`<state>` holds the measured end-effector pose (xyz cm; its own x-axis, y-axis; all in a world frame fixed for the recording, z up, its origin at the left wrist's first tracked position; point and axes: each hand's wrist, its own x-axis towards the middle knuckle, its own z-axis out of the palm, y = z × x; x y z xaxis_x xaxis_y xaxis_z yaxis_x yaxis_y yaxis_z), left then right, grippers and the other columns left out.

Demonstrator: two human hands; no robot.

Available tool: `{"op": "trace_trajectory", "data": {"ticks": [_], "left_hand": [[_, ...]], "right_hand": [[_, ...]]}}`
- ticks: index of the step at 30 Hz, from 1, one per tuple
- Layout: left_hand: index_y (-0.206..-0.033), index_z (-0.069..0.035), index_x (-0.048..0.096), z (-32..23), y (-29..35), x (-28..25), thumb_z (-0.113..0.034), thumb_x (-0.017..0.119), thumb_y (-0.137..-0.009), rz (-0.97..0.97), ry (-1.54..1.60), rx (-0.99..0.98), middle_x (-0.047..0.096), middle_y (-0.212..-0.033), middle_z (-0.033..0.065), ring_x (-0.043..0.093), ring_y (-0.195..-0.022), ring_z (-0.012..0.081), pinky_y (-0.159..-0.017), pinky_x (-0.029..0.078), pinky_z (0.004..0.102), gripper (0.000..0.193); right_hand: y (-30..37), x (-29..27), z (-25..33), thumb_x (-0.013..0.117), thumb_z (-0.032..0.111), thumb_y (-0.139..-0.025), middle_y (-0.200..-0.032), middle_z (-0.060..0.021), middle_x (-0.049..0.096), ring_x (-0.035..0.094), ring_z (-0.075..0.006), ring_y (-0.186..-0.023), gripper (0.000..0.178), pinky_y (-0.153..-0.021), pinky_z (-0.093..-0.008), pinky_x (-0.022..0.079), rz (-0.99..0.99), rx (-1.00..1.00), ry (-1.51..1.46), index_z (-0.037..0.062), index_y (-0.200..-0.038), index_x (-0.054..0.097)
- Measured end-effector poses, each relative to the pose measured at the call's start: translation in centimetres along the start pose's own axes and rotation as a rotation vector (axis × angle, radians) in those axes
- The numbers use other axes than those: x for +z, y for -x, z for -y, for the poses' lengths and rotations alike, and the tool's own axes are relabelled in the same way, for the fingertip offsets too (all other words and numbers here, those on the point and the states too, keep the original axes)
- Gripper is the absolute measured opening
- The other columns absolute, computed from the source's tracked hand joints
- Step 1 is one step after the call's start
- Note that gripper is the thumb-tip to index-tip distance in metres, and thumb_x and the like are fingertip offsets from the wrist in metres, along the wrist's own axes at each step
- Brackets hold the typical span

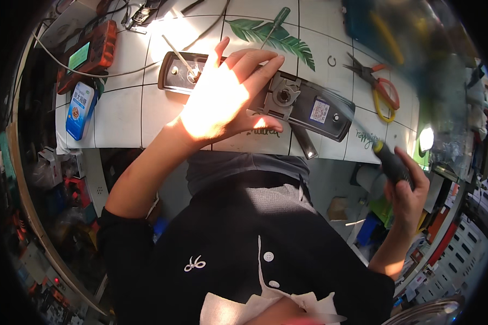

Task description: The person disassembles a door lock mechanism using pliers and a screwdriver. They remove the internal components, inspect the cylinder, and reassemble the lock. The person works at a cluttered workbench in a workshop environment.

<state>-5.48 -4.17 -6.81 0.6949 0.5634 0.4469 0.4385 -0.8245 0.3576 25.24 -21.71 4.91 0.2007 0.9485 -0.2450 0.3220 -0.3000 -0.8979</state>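
A long dark door lock panel (pixel 309 96) lies on the white-tiled table with its inner side up. It has a grey square mount with a round hub, a white label near its right end and a lever handle (pixel 303 142) sticking out toward me. My left hand (pixel 222 97), glaring in bright light, spans the panel left of the mount with fingers and thumb spread apart. To the right of the panel, my right hand (pixel 408 189) grips a screwdriver (pixel 391 163) with a black handle and yellow collar. Its blurred shaft points toward the panel's right end.
Pliers (pixel 367 73), orange-and-yellow-handled scissors (pixel 389 98) and a small ring (pixel 332 61) lie beyond the panel. Farther left are a green-handled screwdriver (pixel 280 19), an orange device with a screen (pixel 87 57), a blue-and-white box (pixel 81 111) and a cable (pixel 127 71).
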Motion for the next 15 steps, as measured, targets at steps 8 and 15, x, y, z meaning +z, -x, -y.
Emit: {"op": "trace_trajectory", "data": {"ticks": [8, 15], "left_hand": [[-0.133, -0.003, 0.054, 0.4, -1.1, -0.5, -0.064, 0.072, -0.066, 0.061, -0.028, 0.03, 0.059, -0.113, 0.0088, 0.058, -0.106, 0.0266, -0.107, 0.035, 0.0449, 0.092], [-0.131, -0.002, 0.055, 0.4, -1.4, -0.5, -0.06, 0.072, -0.067, 0.027, -0.016, 0.05, 0.06, -0.112, 0.0085, 0.058, -0.105, 0.0265, -0.102, 0.038, 0.0416, 0.088]], "right_hand": [[1.1, 0.5, -0.5, 0.075, 0.019, -0.076, -0.098, -0.0112, 0.066, 0.061, -0.0182, -0.091, 0.047, -0.086, -0.0269, 0.045, -0.124, -0.084, 0.37, -0.005, -0.116, 0.067], [-0.1, 1.2, 0.1, 0.074, 0.019, -0.076, -0.096, -0.0136, 0.067, 0.063, -0.0198, -0.09, 0.045, -0.084, -0.0278, 0.046, -0.093, -0.163, 0.434, -0.0037, -0.115, 0.068]]}}
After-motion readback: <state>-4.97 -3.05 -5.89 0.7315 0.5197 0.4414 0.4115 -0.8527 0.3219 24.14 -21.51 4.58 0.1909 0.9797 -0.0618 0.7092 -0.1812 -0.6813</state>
